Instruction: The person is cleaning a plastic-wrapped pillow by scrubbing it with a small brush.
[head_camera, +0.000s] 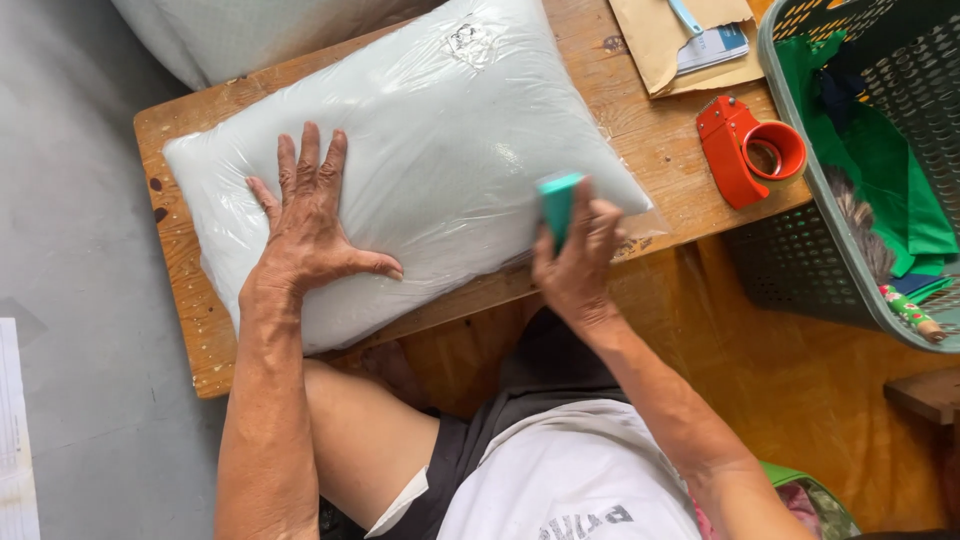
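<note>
Pillow (440, 140), bagged, on bench (660, 140): my left hand (310, 235) lies flat, fingers spread; right hand (575, 262), at four o'clock, grips teal tool (557, 203); bag's end unsealed.

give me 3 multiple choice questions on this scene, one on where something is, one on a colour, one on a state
1. Where is the tape dispenser?
A. on the wooden table, right of the pillow
B. inside the basket
C. on the floor

2. What colour is the small object in the right hand?
A. red
B. teal
C. yellow

3. How is the left hand?
A. closed in a fist
B. lifted clear of the pillow
C. flat, fingers spread, on the bagged pillow

Answers: 1 A, it lies on bare table between pillow and basket. 2 B, a teal block shows above the fingers. 3 C, the palm presses on the plastic.
</note>
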